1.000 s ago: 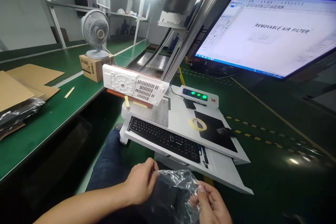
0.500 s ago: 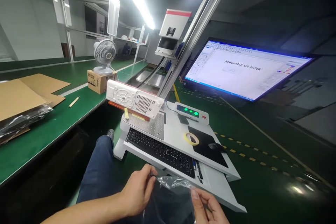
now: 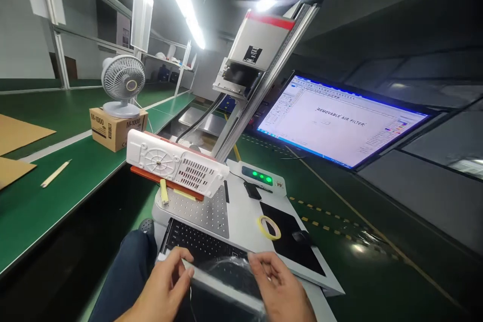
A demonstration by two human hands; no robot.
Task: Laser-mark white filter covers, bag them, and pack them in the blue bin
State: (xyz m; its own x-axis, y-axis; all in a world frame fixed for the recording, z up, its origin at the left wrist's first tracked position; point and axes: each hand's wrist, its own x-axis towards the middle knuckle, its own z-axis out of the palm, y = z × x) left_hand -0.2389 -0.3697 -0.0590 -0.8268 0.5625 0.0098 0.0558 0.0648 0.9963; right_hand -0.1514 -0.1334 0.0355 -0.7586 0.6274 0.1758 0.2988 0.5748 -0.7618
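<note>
A clear plastic bag (image 3: 226,274) is stretched between my two hands in front of the black keyboard (image 3: 206,241). My left hand (image 3: 171,276) pinches its left side between thumb and fingers. At the bag's right edge, my right hand (image 3: 277,282) holds the film with bent fingers. Beyond them, a white vented panel (image 3: 175,163) stands on its edge on an orange-red support above the perforated metal plate (image 3: 204,214). A yellow piece (image 3: 163,192) leans at the front of that support.
A marking machine head (image 3: 252,53) hangs on a slanted column. Right of the plate are a tape roll (image 3: 260,228), a mouse (image 3: 302,237) and a monitor (image 3: 339,121). At left, a fan (image 3: 124,80) stands on a carton (image 3: 109,133), near cardboard (image 3: 22,133).
Both hands have risen with the bag, which now overlaps the keyboard. The camera view has shifted, so the panel and fan appear larger and farther left.
</note>
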